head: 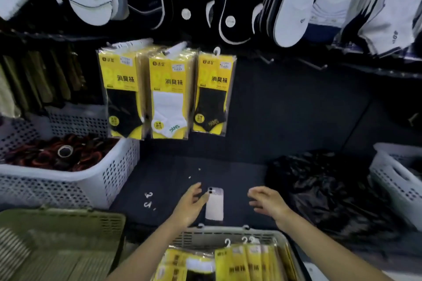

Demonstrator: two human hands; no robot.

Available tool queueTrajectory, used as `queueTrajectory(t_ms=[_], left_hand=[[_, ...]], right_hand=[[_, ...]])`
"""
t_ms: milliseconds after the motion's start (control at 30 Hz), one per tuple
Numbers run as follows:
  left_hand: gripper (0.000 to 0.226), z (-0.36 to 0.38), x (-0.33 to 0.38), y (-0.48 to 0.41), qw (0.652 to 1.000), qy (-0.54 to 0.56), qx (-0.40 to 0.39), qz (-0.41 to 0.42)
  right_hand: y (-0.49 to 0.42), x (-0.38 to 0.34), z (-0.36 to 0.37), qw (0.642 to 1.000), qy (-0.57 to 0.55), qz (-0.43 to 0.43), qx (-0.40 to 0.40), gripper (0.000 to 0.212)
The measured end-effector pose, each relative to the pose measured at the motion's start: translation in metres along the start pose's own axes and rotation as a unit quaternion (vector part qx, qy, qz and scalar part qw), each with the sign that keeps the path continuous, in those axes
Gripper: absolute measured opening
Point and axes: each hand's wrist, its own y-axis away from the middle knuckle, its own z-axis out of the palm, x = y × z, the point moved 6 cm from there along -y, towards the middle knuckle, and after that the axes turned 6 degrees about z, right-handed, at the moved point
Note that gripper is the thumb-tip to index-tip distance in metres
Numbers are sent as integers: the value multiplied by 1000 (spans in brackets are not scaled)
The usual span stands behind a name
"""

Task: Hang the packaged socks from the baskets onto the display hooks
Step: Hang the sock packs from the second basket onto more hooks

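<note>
Yellow packaged socks hang in three groups on the display hooks: a black-sock group, a white-sock group and a single black-sock pack. More yellow sock packs with white hangers fill the grey basket at the bottom centre. My left hand hovers just beyond the basket's far rim, fingers apart, holding nothing. My right hand is level with it, also empty and spread. Bare hooks stick out to the right of the hung packs.
A white phone lies on the dark shelf between my hands. Two loose white hangers lie to its left. A white basket of dark items stands left, an olive basket lower left, a black plastic bag and another white basket right.
</note>
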Motion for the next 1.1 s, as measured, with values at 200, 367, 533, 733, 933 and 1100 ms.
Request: queueTrajectory(t_ms=[200,367,533,733,933,1100], left_hand=[[27,56,-95,56,993,-58,-77,-62],[52,85,-135,86,973,-97,-157,-141],[56,102,-148,104,960,-114,-207,-152],[51,105,-148,114,971,-17,-167,-171],[58,79,-118,99,985,55,-33,-162],[32,52,-43,77,988,143,29,-49]], right_hand=[[17,125,-16,988,123,86,28,28],[28,196,-17,981,119,155,15,34],[43,191,3,986,132,99,-31,58],[46,198,38,986,59,126,-94,65],[47,143,37,996,-12,30,-86,24],[55,90,37,989,-88,-41,-108,25]])
